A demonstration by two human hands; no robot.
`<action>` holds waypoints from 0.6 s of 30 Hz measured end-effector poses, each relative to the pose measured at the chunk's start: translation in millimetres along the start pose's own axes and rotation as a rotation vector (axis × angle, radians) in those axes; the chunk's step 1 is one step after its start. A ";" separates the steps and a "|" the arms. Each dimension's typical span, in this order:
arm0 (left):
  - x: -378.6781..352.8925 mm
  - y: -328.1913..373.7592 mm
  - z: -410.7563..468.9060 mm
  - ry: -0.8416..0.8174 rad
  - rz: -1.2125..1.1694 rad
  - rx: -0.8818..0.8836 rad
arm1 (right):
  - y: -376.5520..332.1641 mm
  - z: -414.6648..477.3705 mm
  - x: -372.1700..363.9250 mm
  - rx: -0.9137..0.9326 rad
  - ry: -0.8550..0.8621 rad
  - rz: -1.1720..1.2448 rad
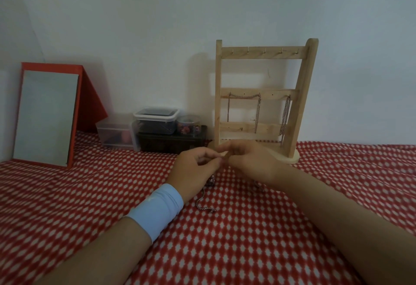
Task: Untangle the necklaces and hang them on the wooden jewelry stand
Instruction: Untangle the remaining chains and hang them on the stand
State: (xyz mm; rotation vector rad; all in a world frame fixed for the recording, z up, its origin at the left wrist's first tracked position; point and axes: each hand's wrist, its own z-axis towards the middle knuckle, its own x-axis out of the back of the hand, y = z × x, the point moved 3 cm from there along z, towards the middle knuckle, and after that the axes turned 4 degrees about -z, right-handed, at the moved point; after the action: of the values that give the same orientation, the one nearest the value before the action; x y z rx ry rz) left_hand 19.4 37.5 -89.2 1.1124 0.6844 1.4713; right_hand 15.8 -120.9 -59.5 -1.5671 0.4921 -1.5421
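The left hand [193,167] and right hand [249,161] pinch the necklace [199,201] mid-frame, its chain trailing downward. The stand [274,94] rises just above them

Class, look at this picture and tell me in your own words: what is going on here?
A person works with both hands in front of the wooden jewelry stand. The left hand and right hand meet fingertip to fingertip, seemingly pinching a tangled necklace whose loose end trails onto the red patterned cloth. Chains already hang from the stand's middle bar; the top hooks are bare.
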 end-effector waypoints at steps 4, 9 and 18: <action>-0.1 -1.2 0.1 0.007 0.033 0.021 | 4.4 1.2 9.7 -0.014 -0.030 -0.273; 0.8 -2.8 1.7 0.044 0.038 -0.001 | 4.2 1.0 14.5 0.032 -0.006 -0.241; -2.3 0.2 -0.6 -0.066 0.185 -0.072 | 8.1 3.1 11.4 0.050 0.112 0.016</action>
State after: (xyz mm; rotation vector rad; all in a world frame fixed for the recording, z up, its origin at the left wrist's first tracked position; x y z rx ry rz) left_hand 18.7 35.3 -89.9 1.1876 0.4890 1.5951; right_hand 22.9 -133.3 -58.6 -1.4411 0.5228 -1.6243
